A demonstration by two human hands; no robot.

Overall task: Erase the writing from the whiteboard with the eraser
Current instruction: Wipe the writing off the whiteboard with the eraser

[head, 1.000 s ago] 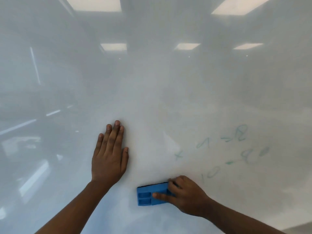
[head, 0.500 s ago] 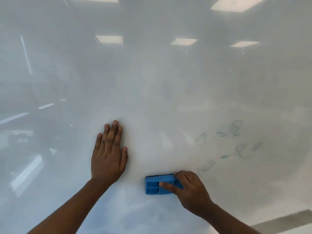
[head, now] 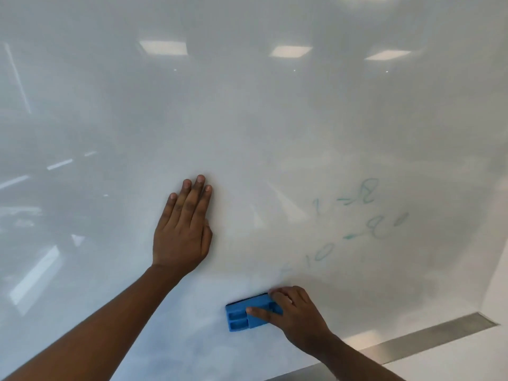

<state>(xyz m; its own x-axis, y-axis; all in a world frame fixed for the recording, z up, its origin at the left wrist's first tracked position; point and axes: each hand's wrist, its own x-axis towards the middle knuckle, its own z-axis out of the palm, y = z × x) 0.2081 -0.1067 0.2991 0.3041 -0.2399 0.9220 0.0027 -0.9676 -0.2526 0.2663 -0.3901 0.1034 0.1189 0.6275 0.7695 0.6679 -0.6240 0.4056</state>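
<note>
A glossy whiteboard fills the view. Faint green writing, partly smeared digits and dashes, sits at the right of the middle. My right hand grips a blue eraser and presses it flat on the board, below and left of the writing. My left hand lies flat on the board with its fingers together, pointing up, left of the writing and above the eraser. A bluish smear covers the board around and below the eraser.
The board's lower edge and a grey metal strip run diagonally at the bottom right, with a white wall beyond. Ceiling lights reflect in the upper board.
My right hand slid the eraser to the right along the lower board. The small cross mark left of the digits is gone. The left hand stayed in place.
</note>
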